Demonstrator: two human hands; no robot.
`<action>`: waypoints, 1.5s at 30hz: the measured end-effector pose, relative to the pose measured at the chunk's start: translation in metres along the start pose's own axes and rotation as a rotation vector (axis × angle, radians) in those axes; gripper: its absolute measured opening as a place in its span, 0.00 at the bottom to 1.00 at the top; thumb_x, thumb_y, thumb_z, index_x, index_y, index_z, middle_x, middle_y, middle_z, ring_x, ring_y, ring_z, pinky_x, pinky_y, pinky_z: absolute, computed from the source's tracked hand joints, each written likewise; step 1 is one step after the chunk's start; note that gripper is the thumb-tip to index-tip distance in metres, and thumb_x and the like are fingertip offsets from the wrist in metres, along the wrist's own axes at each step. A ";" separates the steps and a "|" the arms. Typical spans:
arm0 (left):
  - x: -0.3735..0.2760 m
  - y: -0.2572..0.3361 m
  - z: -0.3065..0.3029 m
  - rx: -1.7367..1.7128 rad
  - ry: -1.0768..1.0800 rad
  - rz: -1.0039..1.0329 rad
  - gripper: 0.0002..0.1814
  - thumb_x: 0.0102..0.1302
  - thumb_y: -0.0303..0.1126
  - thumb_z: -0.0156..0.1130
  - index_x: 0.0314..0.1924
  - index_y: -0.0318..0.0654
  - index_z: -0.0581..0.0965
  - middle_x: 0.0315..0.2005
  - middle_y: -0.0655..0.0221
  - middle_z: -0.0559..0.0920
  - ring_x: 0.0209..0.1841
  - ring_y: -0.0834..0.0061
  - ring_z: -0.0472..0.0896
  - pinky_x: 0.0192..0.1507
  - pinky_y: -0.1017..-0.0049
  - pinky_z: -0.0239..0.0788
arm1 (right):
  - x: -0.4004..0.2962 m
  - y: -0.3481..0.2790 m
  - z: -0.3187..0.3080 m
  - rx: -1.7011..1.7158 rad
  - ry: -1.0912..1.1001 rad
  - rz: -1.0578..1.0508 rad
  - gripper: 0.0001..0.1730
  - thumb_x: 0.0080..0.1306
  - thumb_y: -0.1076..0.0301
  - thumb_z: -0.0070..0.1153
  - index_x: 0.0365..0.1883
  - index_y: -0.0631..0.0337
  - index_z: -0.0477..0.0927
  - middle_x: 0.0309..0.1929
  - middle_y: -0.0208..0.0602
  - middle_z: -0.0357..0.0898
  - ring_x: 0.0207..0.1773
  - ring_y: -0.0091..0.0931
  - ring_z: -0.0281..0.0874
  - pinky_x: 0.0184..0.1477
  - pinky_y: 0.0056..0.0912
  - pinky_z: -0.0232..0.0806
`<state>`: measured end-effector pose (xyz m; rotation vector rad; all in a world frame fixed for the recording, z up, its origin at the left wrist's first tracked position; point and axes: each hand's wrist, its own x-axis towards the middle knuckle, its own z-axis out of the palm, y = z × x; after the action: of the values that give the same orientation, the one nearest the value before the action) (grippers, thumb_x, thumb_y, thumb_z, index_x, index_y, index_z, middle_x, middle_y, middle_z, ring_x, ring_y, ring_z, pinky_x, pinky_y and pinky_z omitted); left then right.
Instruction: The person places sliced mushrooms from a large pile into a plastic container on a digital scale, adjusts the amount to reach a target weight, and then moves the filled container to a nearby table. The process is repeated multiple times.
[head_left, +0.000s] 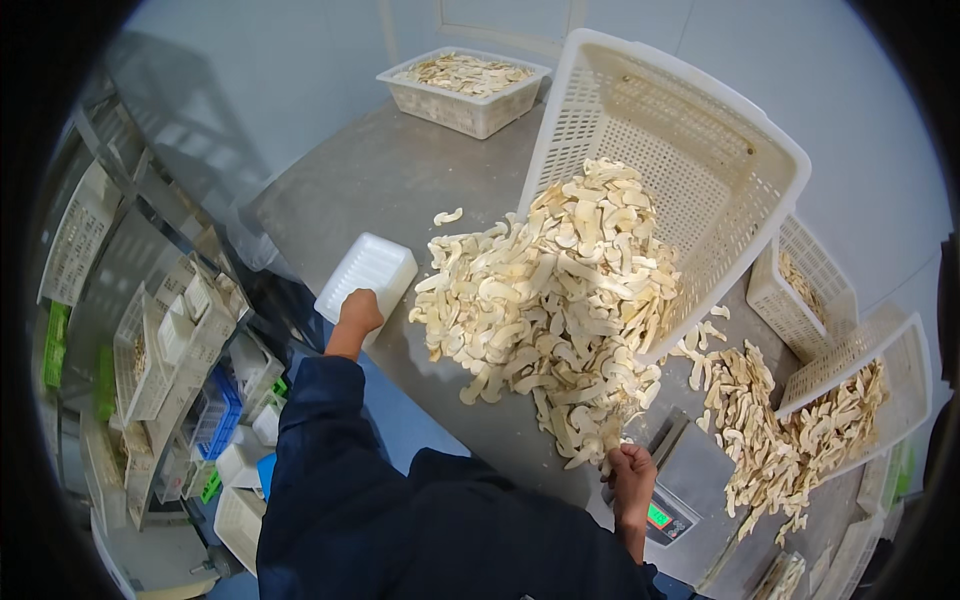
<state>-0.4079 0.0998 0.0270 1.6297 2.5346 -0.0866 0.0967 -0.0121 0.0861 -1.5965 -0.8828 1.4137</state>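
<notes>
My left hand (360, 311) is closed at the near side of a white ribbed plastic tray (373, 271) at the table's left edge; its fingertips are hidden, so its grip cannot be told. A large heap of dried mushroom slices (555, 300) spills onto the metal table from a big tilted white perforated basket (667, 127). At the heap's near end, my right hand (630, 465) pinches pale mushroom slices, beside a digital scale (686, 480) with a lit green display.
A white basket (480, 112) full of slices stands at the back of the metal table (337, 172). To the right, a tipped basket (911, 390) spills a second pile of slices (750, 435), near another upright basket (795, 315). Racks at left hold trays and a blue crate (217, 416).
</notes>
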 end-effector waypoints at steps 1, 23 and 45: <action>-0.001 0.003 -0.002 -0.008 0.006 -0.003 0.10 0.42 0.26 0.56 0.27 0.30 0.79 0.29 0.49 0.79 0.35 0.54 0.79 0.41 0.66 0.72 | -0.001 -0.001 0.000 0.000 0.004 0.007 0.04 0.60 0.71 0.52 0.31 0.62 0.72 0.18 0.29 0.73 0.15 0.17 0.66 0.17 0.16 0.54; -0.009 0.025 -0.005 0.041 0.003 -0.029 0.10 0.43 0.27 0.58 0.29 0.33 0.80 0.31 0.51 0.80 0.37 0.57 0.80 0.41 0.67 0.72 | -0.012 0.003 -0.017 0.034 0.065 -0.002 0.05 0.60 0.71 0.53 0.30 0.63 0.72 0.17 0.30 0.73 0.15 0.16 0.66 0.16 0.16 0.57; -0.203 0.443 -0.008 -0.728 0.172 1.598 0.19 0.44 0.18 0.52 0.40 0.35 0.75 0.32 0.61 0.73 0.37 0.58 0.72 0.41 0.65 0.65 | -0.019 0.010 -0.180 0.533 0.810 -0.164 0.07 0.59 0.68 0.55 0.30 0.62 0.73 0.18 0.28 0.71 0.16 0.16 0.66 0.17 0.16 0.57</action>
<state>0.0778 0.1022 0.0716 2.5915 0.4822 0.9499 0.2726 -0.0552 0.0937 -1.4354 -0.1282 0.6809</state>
